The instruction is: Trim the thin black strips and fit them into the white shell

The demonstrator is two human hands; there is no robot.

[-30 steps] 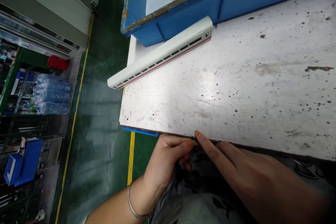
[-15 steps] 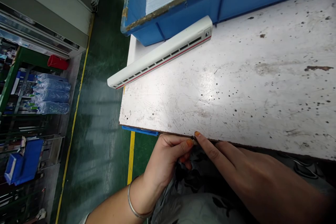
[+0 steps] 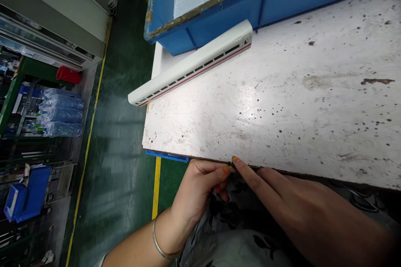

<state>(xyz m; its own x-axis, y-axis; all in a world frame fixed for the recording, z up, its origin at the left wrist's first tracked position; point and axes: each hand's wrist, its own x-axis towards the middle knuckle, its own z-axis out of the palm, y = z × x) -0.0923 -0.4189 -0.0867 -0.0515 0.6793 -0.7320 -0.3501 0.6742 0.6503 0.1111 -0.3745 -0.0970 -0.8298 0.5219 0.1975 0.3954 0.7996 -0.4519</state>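
Observation:
My left hand (image 3: 200, 187), with a metal bangle on its wrist, is at the front edge of the white table (image 3: 282, 104), thumb and forefinger pinched on something too small to make out. Just to the right, my right hand (image 3: 291, 204) has its forefinger stretched to the table edge, the fingertip close to my left thumb. What its other fingers do is hidden. Farther back lies a long white train-shaped piece (image 3: 194, 66) with a red stripe and dark windows, slanting across the table's left end beside a blue crate.
The blue crate (image 3: 219, 12) stands at the back of the table, with white sheet material in it. To the left are a green floor (image 3: 119, 133) with yellow lines, shelving, wrapped bottles (image 3: 62, 112) and blue bins (image 3: 31, 196).

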